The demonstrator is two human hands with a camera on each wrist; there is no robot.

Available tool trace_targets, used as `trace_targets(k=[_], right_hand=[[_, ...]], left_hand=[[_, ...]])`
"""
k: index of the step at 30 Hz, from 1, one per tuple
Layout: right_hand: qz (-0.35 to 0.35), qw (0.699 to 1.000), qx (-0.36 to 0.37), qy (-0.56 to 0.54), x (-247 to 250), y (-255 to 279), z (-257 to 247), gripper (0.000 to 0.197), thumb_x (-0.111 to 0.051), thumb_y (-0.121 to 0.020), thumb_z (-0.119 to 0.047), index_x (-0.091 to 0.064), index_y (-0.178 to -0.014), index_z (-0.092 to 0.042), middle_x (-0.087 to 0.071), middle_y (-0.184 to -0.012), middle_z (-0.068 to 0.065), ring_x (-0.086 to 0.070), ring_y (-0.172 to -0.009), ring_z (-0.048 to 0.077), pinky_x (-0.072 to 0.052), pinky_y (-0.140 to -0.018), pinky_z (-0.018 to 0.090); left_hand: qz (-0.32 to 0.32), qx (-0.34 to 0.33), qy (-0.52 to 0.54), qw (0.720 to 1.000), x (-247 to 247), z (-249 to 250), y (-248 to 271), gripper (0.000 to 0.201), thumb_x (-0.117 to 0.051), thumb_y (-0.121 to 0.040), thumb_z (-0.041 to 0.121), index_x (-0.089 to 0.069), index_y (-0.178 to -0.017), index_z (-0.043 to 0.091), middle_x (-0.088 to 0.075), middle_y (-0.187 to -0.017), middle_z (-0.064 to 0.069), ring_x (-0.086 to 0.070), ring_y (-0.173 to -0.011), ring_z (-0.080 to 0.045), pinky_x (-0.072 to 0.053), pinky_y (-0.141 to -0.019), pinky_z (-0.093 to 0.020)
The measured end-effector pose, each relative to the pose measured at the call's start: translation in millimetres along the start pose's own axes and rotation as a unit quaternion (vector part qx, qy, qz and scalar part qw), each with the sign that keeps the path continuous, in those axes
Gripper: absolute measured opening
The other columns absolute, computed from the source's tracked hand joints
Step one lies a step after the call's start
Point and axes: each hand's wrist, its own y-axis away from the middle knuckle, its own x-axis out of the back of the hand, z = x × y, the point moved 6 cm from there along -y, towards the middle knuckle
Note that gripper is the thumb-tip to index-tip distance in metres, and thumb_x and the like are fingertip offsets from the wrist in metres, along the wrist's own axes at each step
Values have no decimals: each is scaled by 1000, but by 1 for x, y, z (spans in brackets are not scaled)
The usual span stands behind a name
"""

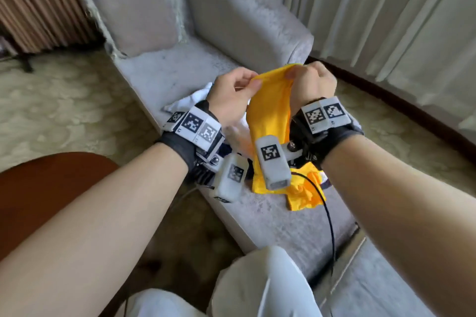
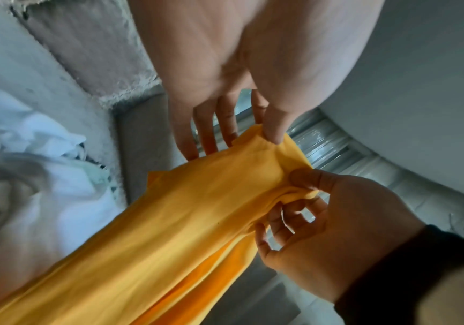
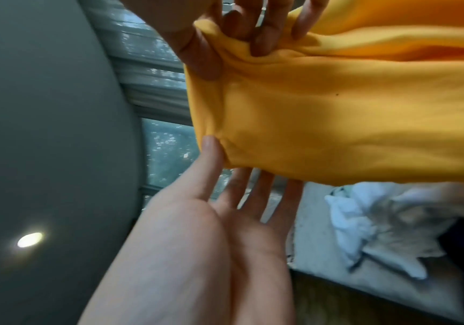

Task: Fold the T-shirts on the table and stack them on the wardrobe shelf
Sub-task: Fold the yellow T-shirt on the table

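Head view: both hands, left hand [image 1: 229, 95] and right hand [image 1: 313, 82], pinched the yellow T-shirt [image 1: 270, 113] top edge, close together. Shirt hung lengthwise below, tail on the chaise [image 1: 270, 216]; hands equally near.

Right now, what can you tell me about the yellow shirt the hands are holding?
The yellow shirt is plain orange-yellow, soft-looking cloth, bunched and wrinkled, not folded yet. Its top edge is lifted: the left hand pinches one spot and the right hand grips another close by. The rest hangs down, and its bottom end lies crumpled on the grey sofa seat, beside a white garment.
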Motion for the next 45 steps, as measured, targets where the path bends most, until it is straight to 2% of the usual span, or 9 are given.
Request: trace_targets(k=[3, 9, 12, 18, 25, 30, 36, 43, 45], right_hand=[[-34, 997, 66, -33, 13, 49, -53, 23, -65, -69, -15, -45, -60, -16, -38, -56, -6, -35, -56, 16, -33, -57, 30], [-104, 979, 155, -76, 8, 137, -130, 32, -62, -82, -19, -36, -63, -21, -39, -60, -7, -37, -60, 14, -35, -62, 30], [-150, 969, 181, -83, -12, 175, -153, 31, -61, -86, -21, -36, -68, -21, -39, -64, -7, -39, -62, 13, -34, -60, 28], [-283, 932, 216, -61, -67, 252, -174, 33, -69, -85, -25, -40, -69, -23, -45, -63, -6, -43, -59, 11, -41, -58, 27], [-443, 875, 191, 52, -123, 337, -150, 27, -73, -84, -25, -53, -66, -20, -56, -66, -2, -53, -64, 15, -44, -55, 27], [-563, 802, 141, 141, -164, 398, -125, 45, -48, -98, -39, -54, -133, -11, -55, -134, 11, -50, -126, 29, -42, -99, 39], [-693, 694, -35, 190, -202, 448, -75, 63, -71, -75, -56, -59, -118, -11, -59, -121, 17, -59, -112, 34, -49, -94, 56], [-618, 742, 74, 249, -246, 461, -64, 12, -63, -89, -10, -61, -95, 0, -63, -94, 17, -65, -79, 30, -58, -55, 31], [-566, 735, 165, 335, -249, 450, -71, 18, -54, -96, -10, -62, -105, 2, -64, -104, 18, -65, -93, 33, -58, -71, 34]], left_hand=[[39, -31, 16, 999, 26, 57, 42, 9, -56, -98, 18, -62, -101, 13, -68, -96, -14, -64, -83, -27, -57, -78, -51], [163, -98, -36, 981, 104, 152, 120, 9, -58, -97, 28, -62, -93, 21, -65, -85, 4, -61, -74, -7, -51, -71, -20], [196, -86, -58, 975, 145, 172, 154, 25, -59, -93, 45, -66, -99, 22, -71, -93, -1, -66, -89, -17, -53, -84, -35], [166, 24, -13, 986, 210, 170, 222, 13, -69, -88, 34, -67, -87, 21, -74, -75, 10, -70, -74, -3, -55, -65, -20], [227, 75, 125, 963, 287, 153, 295, 18, -65, -88, 3, -65, -105, 0, -75, -92, -8, -72, -82, -17, -59, -68, -27], [339, 20, 232, 912, 339, 149, 309, 5, -58, -89, -8, -59, -87, -4, -64, -76, -14, -68, -56, -14, -53, -52, -19], [443, 41, 226, 866, 405, 110, 327, 10, -58, -88, -8, -55, -89, 1, -60, -87, -9, -64, -77, -15, -56, -65, -20], [465, -25, 278, 840, 415, 119, 348, 7, -54, -91, -10, -53, -95, -5, -63, -100, -26, -73, -84, -32, -61, -72, -32], [496, 48, 189, 846, 419, 121, 361, 10, -63, -91, 4, -53, -93, 3, -66, -97, -20, -72, -74, -27, -59, -58, -29]])
